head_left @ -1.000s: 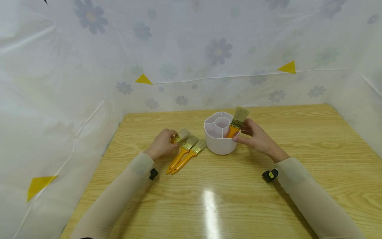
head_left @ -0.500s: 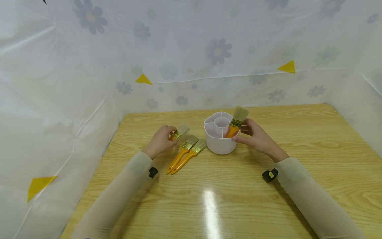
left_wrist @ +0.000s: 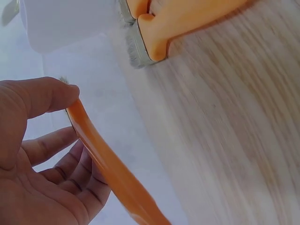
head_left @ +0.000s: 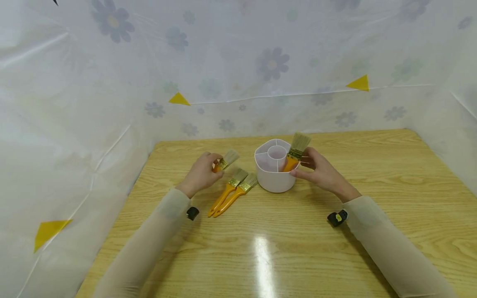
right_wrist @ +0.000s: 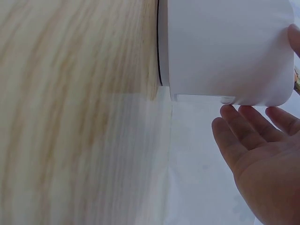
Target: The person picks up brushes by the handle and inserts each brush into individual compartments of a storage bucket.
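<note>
My left hand [head_left: 203,171] pinches a paintbrush [head_left: 226,160] near its metal band, thumb on one side of the orange handle [left_wrist: 105,159]. The brush is off the table, bristles pointing up and right. Two more paintbrushes [head_left: 234,192] lie side by side below it, bristles toward the white divided organizer [head_left: 275,183]. One paintbrush [head_left: 296,151] stands bristles-up in the organizer's front right compartment. My right hand [head_left: 322,171] touches the organizer, thumb at the front by the rim. In the right wrist view, fairly straight fingers [right_wrist: 243,124] rest against its outer wall.
The wooden table [head_left: 298,248] carries the organizer near its middle back. A white flowered sheet [head_left: 238,62] hangs behind the table, with white sheeting at both sides. Yellow triangles [head_left: 179,99] mark the sheet. Dark wrist devices [head_left: 337,218] sit at both cuffs.
My left hand has lifted its paintbrush off the pile, up and away from the two lying brushes. My right hand and the organizer stay where they were.
</note>
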`<state>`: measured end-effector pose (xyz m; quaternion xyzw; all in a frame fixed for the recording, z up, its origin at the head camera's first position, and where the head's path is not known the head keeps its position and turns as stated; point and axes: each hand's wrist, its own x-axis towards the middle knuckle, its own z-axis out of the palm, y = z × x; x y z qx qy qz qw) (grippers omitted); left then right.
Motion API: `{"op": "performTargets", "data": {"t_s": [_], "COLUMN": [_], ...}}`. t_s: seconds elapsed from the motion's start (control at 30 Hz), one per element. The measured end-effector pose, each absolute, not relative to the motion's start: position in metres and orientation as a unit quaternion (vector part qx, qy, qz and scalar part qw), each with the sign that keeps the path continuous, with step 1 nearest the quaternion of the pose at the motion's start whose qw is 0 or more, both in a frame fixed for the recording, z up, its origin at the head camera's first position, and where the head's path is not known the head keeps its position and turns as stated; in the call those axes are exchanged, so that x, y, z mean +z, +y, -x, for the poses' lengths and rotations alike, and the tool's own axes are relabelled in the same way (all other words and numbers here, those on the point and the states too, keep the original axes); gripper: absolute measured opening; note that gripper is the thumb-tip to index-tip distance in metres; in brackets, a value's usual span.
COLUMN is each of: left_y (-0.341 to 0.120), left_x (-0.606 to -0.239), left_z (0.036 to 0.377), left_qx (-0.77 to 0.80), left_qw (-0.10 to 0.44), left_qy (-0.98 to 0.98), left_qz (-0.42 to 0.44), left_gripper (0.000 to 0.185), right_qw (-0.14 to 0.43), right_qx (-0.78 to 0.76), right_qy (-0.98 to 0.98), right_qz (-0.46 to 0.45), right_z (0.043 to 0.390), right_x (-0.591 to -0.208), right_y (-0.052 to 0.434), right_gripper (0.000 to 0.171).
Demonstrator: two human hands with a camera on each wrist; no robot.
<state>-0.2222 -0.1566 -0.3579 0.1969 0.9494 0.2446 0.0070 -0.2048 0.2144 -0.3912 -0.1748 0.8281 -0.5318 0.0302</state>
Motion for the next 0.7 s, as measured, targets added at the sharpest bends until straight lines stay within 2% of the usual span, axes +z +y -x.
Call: {"op": "performTargets", "data": {"t_s": [0.7], "left_y": [-0.140], "left_x": [-0.349], "left_z": [0.213], "left_qx": [0.262], "left_qw": [-0.008], "left_qy": [0.940], "left_qz": [-0.221], "left_gripper": [0.046], "right_qw": [0.031], "right_qx": [-0.549], "right_qy": [0.812], "right_qz": [0.198], "right_z": [0.205], "right_x": [-0.390], "right_y": [0.215], "right_gripper": [0.070]}}
